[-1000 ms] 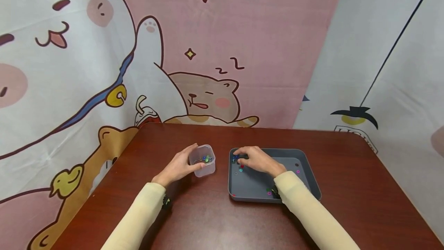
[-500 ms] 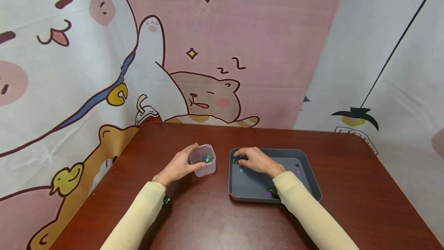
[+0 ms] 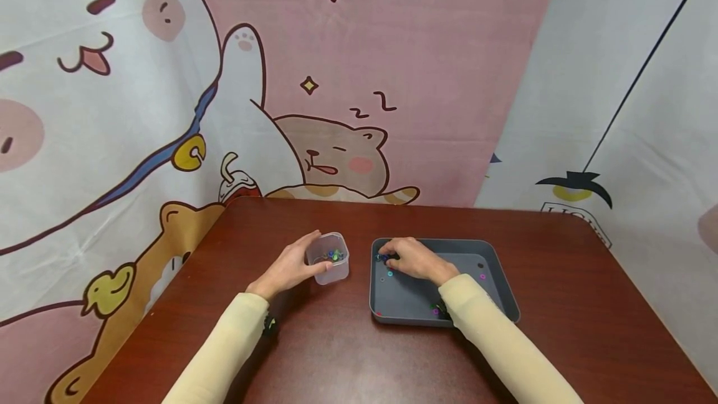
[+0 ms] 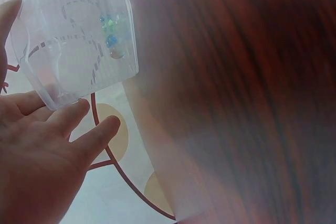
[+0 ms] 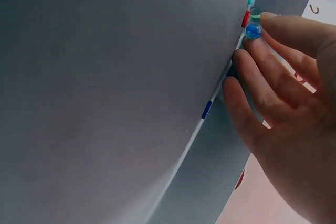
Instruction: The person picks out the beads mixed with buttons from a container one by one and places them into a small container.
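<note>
My left hand [image 3: 290,270] grips a small clear plastic container [image 3: 334,274] by its side, thumb across the near face and fingers behind. A few blue and green marbles and a brownish one lie inside it; in the left wrist view the blue marble [image 4: 111,40] shows through the wall. My right hand [image 3: 416,259] reaches into the far left corner of a grey tray [image 3: 404,313]. In the right wrist view its thumb and index fingertips pinch at a blue marble [image 5: 253,31] and a clear green one [image 5: 255,15]. A red ring [image 5: 245,19] stands beside them.
Small coloured rings lie about the tray, among them a turquoise ring [image 3: 389,274], a magenta ring [image 3: 482,277] and a red piece [image 3: 378,313]. A dark piece [image 3: 480,265] is at the right. The brown table [image 3: 348,354] meets a cartoon-print cloth [image 3: 449,80] behind.
The right hand's thumb and fingers have drawn closer together around the marbles in the tray corner. My left hand and the container have stayed in place.
</note>
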`<state>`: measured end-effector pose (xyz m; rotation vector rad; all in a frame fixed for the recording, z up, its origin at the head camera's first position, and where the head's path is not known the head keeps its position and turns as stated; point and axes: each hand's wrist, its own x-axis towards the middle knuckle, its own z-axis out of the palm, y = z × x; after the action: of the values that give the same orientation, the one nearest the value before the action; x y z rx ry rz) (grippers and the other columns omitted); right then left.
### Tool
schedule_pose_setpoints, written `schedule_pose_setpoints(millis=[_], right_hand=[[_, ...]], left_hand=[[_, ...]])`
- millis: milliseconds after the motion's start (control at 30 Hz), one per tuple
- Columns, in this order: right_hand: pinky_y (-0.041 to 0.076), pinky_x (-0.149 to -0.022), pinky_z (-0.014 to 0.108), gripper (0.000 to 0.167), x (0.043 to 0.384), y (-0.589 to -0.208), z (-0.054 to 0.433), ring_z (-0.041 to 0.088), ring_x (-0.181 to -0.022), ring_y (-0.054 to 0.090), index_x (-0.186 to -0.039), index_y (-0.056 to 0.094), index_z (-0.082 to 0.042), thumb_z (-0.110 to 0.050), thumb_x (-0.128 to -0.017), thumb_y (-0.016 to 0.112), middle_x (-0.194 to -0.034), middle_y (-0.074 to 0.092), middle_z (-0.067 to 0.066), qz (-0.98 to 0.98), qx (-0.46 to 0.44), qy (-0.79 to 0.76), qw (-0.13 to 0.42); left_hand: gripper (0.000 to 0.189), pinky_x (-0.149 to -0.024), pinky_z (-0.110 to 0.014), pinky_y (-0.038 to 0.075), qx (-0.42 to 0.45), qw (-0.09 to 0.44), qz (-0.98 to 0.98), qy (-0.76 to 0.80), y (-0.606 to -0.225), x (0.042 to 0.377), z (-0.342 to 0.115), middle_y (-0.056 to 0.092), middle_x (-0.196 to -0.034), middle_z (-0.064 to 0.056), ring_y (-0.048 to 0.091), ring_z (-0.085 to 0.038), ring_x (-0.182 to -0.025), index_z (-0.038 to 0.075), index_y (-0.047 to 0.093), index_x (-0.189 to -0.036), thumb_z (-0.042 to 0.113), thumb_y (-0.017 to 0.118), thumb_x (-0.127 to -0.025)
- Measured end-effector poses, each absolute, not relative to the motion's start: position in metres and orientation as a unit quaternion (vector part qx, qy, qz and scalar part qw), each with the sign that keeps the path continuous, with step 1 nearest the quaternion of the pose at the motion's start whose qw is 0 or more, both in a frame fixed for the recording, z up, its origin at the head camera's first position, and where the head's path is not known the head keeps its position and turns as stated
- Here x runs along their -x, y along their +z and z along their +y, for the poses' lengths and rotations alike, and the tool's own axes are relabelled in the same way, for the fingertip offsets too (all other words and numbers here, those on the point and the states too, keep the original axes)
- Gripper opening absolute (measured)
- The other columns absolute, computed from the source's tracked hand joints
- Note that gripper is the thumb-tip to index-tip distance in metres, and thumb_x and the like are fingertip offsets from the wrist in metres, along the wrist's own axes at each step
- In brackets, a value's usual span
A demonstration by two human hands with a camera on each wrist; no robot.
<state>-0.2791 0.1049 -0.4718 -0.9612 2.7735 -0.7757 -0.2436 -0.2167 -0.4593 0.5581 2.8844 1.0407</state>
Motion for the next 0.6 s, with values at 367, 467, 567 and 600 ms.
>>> schedule_pose_setpoints(millis=[367,467,567,600], right_hand=[[0.053,-0.098,0.046,0.022,0.2815,-0.4705,0.1063,0.026,-0.113,0.066,-0.115,0.078,-0.006,-0.005,-0.094,0.075,-0.117,0.072,0.007,0.918,0.329,-0.216,0.038],[0.054,-0.095,0.044,0.019,0.282,-0.4723,0.1062,0.024,-0.108,0.066,-0.112,0.078,-0.006,-0.003,-0.094,0.074,-0.113,0.072,0.006,0.917,0.339,-0.206,0.03],[0.055,-0.093,0.042,0.018,0.2812,-0.4741,0.107,0.022,-0.105,0.066,-0.111,0.078,-0.006,-0.002,-0.094,0.073,-0.11,0.072,0.005,0.916,0.345,-0.202,0.023],[0.055,-0.092,0.042,0.018,0.2808,-0.4747,0.1074,0.022,-0.104,0.066,-0.111,0.078,-0.006,-0.002,-0.094,0.073,-0.11,0.072,0.005,0.915,0.348,-0.202,0.019]], left_hand=[[0.093,-0.112,-0.056,0.041,-0.182,0.006,0.925,0.332,-0.4578,0.2463,-0.2171,0.042,-0.16,-0.019,0.05,-0.038,-0.138,0.002,0.039,-0.158,0.05,0.079,-0.089],[0.093,-0.112,-0.056,0.041,-0.182,0.008,0.925,0.332,-0.4585,0.246,-0.2172,0.042,-0.16,-0.018,0.05,-0.037,-0.137,0.003,0.039,-0.158,0.05,0.079,-0.089],[0.092,-0.112,-0.056,0.041,-0.183,0.009,0.925,0.331,-0.4597,0.2447,-0.2172,0.042,-0.16,-0.019,0.05,-0.038,-0.138,0.002,0.039,-0.158,0.05,0.078,-0.089],[0.092,-0.112,-0.056,0.041,-0.184,0.009,0.926,0.33,-0.4602,0.2442,-0.2173,0.042,-0.16,-0.019,0.05,-0.037,-0.138,0.002,0.039,-0.157,0.05,0.078,-0.089]])
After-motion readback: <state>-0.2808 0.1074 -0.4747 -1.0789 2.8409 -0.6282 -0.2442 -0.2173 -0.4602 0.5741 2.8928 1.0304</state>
